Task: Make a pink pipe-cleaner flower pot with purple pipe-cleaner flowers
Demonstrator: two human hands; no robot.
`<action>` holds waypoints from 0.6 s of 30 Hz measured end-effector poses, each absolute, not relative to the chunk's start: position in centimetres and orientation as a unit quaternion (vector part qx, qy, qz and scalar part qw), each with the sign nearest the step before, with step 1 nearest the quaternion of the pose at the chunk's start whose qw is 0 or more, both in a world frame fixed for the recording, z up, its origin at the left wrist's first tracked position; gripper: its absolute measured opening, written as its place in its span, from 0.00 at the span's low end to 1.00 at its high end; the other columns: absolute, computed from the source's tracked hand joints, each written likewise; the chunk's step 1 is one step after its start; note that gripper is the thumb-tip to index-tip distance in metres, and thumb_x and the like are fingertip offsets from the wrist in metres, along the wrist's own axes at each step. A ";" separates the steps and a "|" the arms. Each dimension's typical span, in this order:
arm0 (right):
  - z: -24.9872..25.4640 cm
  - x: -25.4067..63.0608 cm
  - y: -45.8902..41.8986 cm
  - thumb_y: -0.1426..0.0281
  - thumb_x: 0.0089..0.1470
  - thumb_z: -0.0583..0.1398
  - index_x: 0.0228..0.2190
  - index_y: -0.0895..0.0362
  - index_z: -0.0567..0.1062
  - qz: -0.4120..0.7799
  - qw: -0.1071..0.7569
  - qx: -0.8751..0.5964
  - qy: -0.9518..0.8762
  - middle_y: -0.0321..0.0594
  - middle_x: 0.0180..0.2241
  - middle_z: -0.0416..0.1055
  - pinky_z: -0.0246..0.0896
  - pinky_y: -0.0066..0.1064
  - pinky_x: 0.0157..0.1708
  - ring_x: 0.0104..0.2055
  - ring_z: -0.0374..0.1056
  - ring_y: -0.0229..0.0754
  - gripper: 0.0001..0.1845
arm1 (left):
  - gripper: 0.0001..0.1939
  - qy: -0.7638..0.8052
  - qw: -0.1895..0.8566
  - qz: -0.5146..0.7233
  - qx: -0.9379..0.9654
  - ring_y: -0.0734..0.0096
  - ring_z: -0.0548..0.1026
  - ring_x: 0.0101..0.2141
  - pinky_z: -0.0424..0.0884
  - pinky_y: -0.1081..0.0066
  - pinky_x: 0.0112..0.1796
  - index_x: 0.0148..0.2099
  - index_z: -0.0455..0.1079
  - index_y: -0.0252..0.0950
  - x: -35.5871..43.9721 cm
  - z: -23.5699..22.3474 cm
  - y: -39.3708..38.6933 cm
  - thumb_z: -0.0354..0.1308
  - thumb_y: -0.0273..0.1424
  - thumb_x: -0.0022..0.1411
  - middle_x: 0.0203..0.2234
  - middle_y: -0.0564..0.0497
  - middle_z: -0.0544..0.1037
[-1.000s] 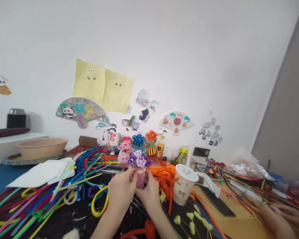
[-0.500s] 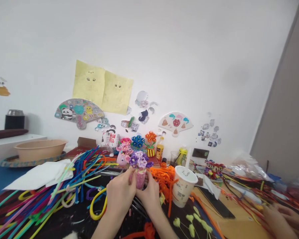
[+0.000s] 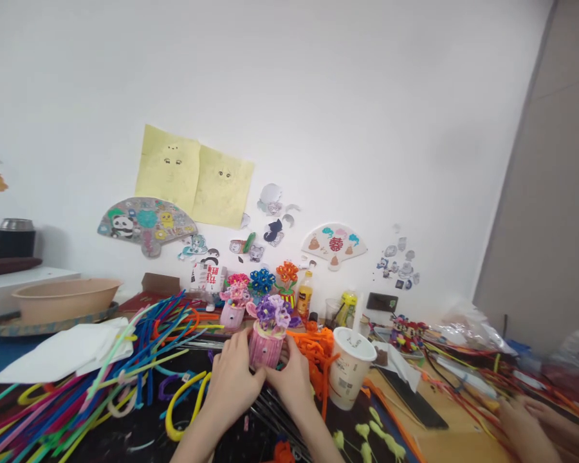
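Note:
Between my hands is a small pink flower pot (image 3: 266,344), ribbed like pipe cleaners, with an eye on its front and purple and lilac flowers (image 3: 275,311) on top. My left hand (image 3: 235,373) is closed around its left side, fingers behind it. My right hand (image 3: 290,372) grips the right side, thumb at the lower front. The pot is upright; its underside is partly hidden by my thumbs. Behind it stand a similar pink pot (image 3: 232,316), blue flowers (image 3: 262,281) and an orange flower pot (image 3: 288,275).
Many coloured pipe cleaners (image 3: 91,386) spread over the left. A paper cup (image 3: 350,370) with a straw stands to the right, beside an orange pipe-cleaner heap (image 3: 318,354). Pale green buds (image 3: 367,434) lie in front. Another person's hands (image 3: 531,424) are at far right.
The pot has turned so its eye now faces me, and my left fingers have shifted around its side. The whole view has moved slightly.

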State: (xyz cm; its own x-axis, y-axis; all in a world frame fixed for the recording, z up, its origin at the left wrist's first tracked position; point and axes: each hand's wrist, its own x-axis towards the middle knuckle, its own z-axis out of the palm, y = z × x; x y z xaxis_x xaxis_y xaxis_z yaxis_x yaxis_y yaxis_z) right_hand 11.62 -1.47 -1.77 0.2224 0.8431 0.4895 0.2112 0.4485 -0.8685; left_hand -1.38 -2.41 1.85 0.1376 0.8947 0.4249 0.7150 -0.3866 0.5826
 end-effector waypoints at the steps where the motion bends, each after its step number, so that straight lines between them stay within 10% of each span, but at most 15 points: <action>1: -1.7 11.6 -1.5 0.78 0.31 0.64 0.42 0.59 0.66 0.246 0.631 -0.463 -0.571 0.46 0.38 0.76 0.70 0.34 0.41 0.39 0.74 0.48 0.30 | 0.29 0.538 0.116 0.387 0.740 0.57 0.63 0.51 0.60 0.60 0.46 0.54 0.58 0.34 -1.4 1.9 -2.5 0.51 0.26 0.47 0.50 0.44 0.68; 9: -1.0 10.9 -2.4 0.71 0.31 0.67 0.44 0.60 0.67 0.222 0.627 -0.486 -0.567 0.47 0.38 0.76 0.71 0.34 0.38 0.38 0.74 0.49 0.34 | 0.14 0.502 0.090 0.563 0.650 0.68 0.72 0.27 0.64 0.72 0.30 0.35 0.70 0.38 -1.6 2.4 -2.8 0.49 0.41 0.57 0.24 0.52 0.73; 18: -0.8 9.7 -3.0 0.74 0.32 0.64 0.41 0.58 0.69 0.193 0.617 -0.474 -0.597 0.43 0.35 0.77 0.71 0.29 0.35 0.35 0.75 0.46 0.28 | 0.15 0.539 0.091 0.541 0.639 0.68 0.75 0.27 0.62 0.74 0.28 0.36 0.76 0.40 -1.0 2.4 -3.7 0.52 0.42 0.57 0.25 0.51 0.79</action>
State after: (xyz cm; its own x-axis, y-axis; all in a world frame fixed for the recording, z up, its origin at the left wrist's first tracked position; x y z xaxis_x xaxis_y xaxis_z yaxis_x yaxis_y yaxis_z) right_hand 9.75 -3.01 -0.82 0.2120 0.8052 0.5539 0.3282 0.4752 -0.8164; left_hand -0.96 -3.71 2.44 -0.1662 0.7881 0.5927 0.5906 -0.4018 0.6999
